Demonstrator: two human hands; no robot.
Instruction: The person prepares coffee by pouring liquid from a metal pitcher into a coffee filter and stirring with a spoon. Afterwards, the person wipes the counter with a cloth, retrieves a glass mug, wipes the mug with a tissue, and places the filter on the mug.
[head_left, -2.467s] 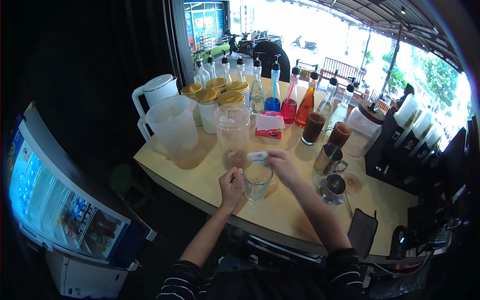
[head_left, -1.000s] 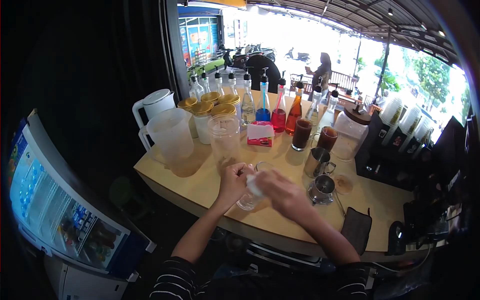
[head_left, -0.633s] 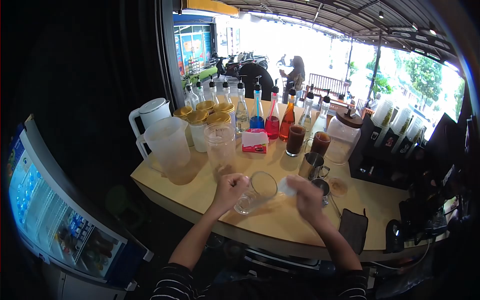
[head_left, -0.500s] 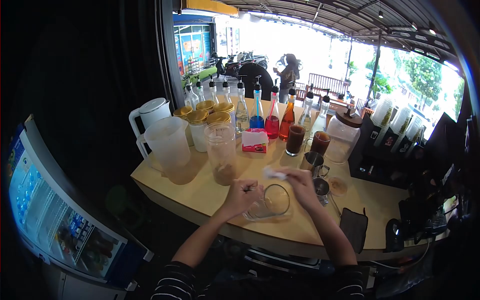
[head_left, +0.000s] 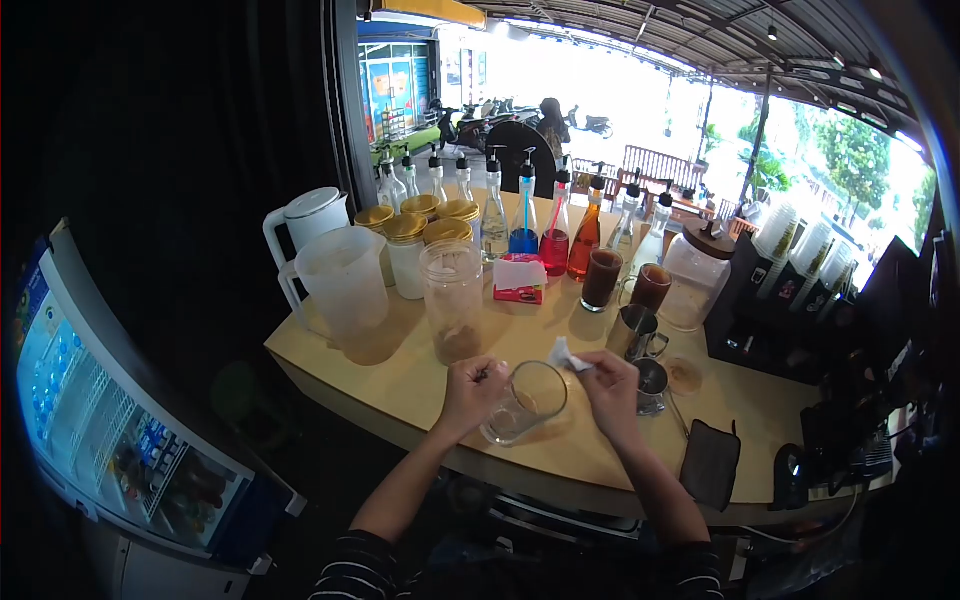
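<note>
My left hand (head_left: 474, 396) is closed at the left side of a clear glass mug (head_left: 525, 405), gripping it where its handle is hidden by my fingers. The mug leans to the right, its round mouth facing up and right, over the front part of the wooden counter (head_left: 390, 385). Just right of the rim, my right hand (head_left: 608, 388) pinches a crumpled white tissue (head_left: 565, 354). Behind my left hand stands a tall clear jar (head_left: 453, 305) with some brown contents at its bottom. A red tissue pack (head_left: 519, 280) lies farther back.
Pump bottles (head_left: 526, 215) line the back, beside gold-lidded jars (head_left: 405, 250) and a large pitcher (head_left: 345, 285). Dark drinks (head_left: 602, 279), metal jugs (head_left: 633, 332), a lidded jar (head_left: 697, 275) and a dark cloth (head_left: 711, 462) are at right. Outside, a person (head_left: 552, 126) is partly visible.
The mug, upright at first, is now tilted in my left hand. My right hand with the tissue has moved away from it to the right. The person outside has moved left.
</note>
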